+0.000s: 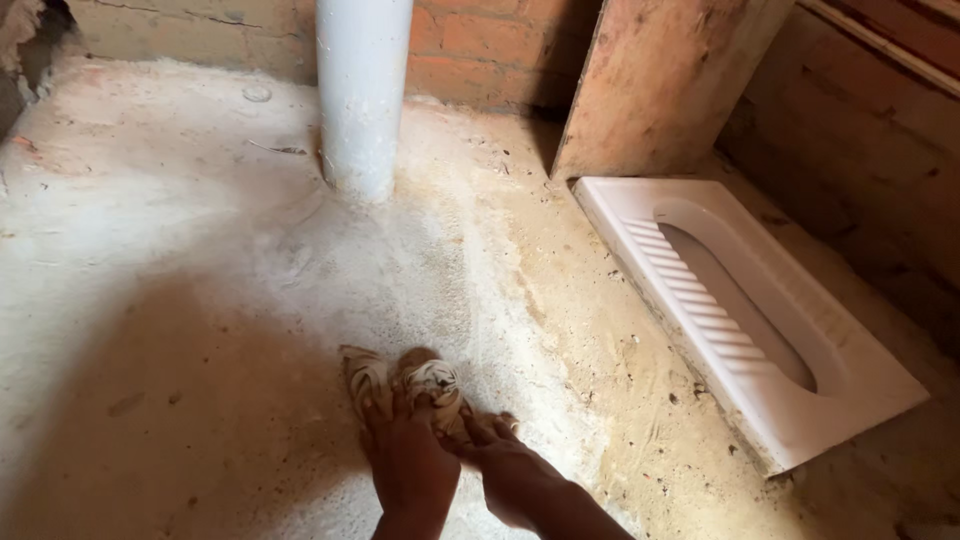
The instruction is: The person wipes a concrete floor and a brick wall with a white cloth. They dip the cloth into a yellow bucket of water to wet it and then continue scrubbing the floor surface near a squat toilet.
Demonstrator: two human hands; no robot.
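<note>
A crumpled wad of cloth (432, 378), brown with pale stripes, lies on the sandy cement floor (200, 300) at the bottom centre. My left hand (410, 462) rests on top of it, fingers curled over its near side. My right hand (503, 462) sits just to the right, and its fingertips press on the wad's right edge. Both forearms come in from the bottom edge. The underside of the wad is hidden.
A white plastic pipe (362, 95) rises from the floor ahead. A white ceramic squat pan (700, 300) is set in the floor to the right. A board (660, 85) leans on the brick wall (480, 45) behind it.
</note>
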